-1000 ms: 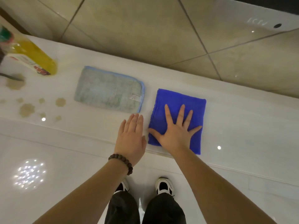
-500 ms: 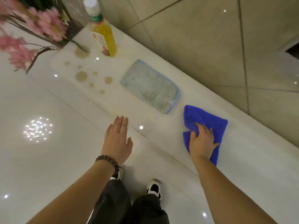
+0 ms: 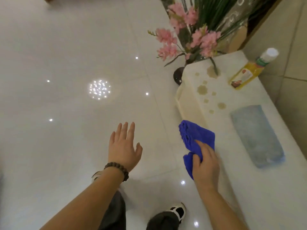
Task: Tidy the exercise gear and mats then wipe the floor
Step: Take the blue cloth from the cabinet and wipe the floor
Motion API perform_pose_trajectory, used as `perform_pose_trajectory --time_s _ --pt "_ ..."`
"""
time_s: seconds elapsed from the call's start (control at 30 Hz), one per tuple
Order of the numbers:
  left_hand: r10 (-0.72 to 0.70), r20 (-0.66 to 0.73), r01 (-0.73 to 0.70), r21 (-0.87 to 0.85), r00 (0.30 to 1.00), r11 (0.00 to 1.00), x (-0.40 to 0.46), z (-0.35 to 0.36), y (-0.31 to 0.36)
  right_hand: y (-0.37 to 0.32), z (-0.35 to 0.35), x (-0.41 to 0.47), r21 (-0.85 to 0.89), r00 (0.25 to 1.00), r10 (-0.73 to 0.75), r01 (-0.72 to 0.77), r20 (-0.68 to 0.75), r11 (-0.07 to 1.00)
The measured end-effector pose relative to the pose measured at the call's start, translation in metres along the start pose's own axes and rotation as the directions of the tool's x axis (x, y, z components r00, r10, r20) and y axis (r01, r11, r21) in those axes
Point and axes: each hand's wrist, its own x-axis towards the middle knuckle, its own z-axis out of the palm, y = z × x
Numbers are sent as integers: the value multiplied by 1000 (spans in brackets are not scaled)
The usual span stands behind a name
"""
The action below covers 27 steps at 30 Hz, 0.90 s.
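Note:
My right hand grips a bunched bright blue cloth, lifted off the white ledge at its left edge. My left hand hovers over the glossy white floor with fingers straight and holding nothing; a dark bead bracelet sits on its wrist. A pale blue-edged cloth lies flat on the ledge to the right. Several brownish spill spots mark the ledge's far end.
A bottle of yellow liquid lies tilted near the wall at the ledge's far end. A vase of pink flowers stands beyond the ledge. My legs and black-and-white shoes are below. Tiled wall runs along the right.
My right hand has gathered the flat blue cloth into a bunch and lifted it off the ledge toward the left. My view has swung left over the floor; the left hand moved away from the ledge.

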Motion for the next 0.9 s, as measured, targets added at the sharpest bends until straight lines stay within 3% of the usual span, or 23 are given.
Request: perform_pose_trajectory --time_s 0.23,0.5,0.7,0.9 --pt "-189 31 190 -40 982 981 32 -23 -150 -104 126 6 -86 981 -106 121 163 989" --pt "-277 41 279 -101 960 955 80 -79 -294 -231 250 23 -153 944 -135 187 300 970" --pt "-289 33 291 -115 957 950 134 -106 -346 -299 310 56 -159 931 -174 234 321 959" --pt "-308 66 313 -100 949 944 207 -100 -360 -311 350 115 -145 949 -113 162 296 976"
